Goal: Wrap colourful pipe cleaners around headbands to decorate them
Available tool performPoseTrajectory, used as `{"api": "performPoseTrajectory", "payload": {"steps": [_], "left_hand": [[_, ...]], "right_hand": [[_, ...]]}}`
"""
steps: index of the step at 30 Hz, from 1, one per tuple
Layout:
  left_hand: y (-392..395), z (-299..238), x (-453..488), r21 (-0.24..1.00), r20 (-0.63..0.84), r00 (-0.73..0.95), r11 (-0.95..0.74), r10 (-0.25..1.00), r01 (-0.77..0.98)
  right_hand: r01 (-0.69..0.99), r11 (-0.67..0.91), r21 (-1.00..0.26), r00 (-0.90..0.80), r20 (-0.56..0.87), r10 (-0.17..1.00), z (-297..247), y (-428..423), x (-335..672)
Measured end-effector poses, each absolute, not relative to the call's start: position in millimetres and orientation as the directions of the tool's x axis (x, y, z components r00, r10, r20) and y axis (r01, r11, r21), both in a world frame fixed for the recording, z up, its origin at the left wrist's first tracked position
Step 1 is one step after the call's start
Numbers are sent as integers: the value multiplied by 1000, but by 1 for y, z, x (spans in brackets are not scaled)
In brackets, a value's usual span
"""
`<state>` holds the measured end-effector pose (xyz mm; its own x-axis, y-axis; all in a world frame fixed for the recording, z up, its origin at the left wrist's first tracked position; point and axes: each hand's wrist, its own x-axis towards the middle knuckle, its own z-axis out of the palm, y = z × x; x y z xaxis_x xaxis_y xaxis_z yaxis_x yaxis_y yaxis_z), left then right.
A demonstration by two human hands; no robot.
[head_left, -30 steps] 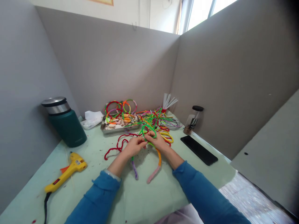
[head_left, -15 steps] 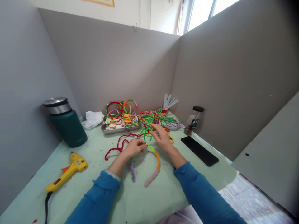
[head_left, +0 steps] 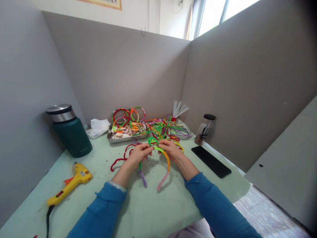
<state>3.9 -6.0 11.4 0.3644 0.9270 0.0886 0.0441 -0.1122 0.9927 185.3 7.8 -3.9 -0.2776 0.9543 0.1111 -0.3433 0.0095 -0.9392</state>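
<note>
Between my hands is a headband [head_left: 168, 164] wrapped in pipe cleaners, its curved ends pointing towards me. Its right leg is orange and pink, the left one green and purple. My left hand [head_left: 138, 155] pinches the top of the band. A bright green pipe cleaner [head_left: 151, 140] stands up from the band in a loop. My right hand [head_left: 171, 150] is closed at that loop, right beside the band's top; its fingers partly hide what they grip. Dark red pipe cleaners [head_left: 116, 162] lie bent on the table behind my left hand.
A metal tray [head_left: 116, 141] of shells stands at the back, with wrapped hoops [head_left: 121, 109] on it. Beside it lies a heap of pipe cleaners [head_left: 164, 125]. A yellow glue gun [head_left: 70, 186] and green bottle [head_left: 71, 134] stand left; a black phone [head_left: 211, 161] and jar [head_left: 205, 130] right.
My right hand has come down and closed beside my left. The green pipe cleaner, longer and upright before, is now bent into a small loop. The headband has risen slightly.
</note>
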Motion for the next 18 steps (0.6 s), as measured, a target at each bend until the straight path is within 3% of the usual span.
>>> {"api": "performPoseTrajectory", "payload": {"steps": [9,18], "left_hand": [[-13,29,1,996,88,473,-81,877,-35],[-22,54,4,997,43,474,-11,880,-71]], "right_hand": [[-481,-255,-839,-449,-14,893,-1,-1,176],[-465,-112,-878,-377,82,923,1,-4,156]]}}
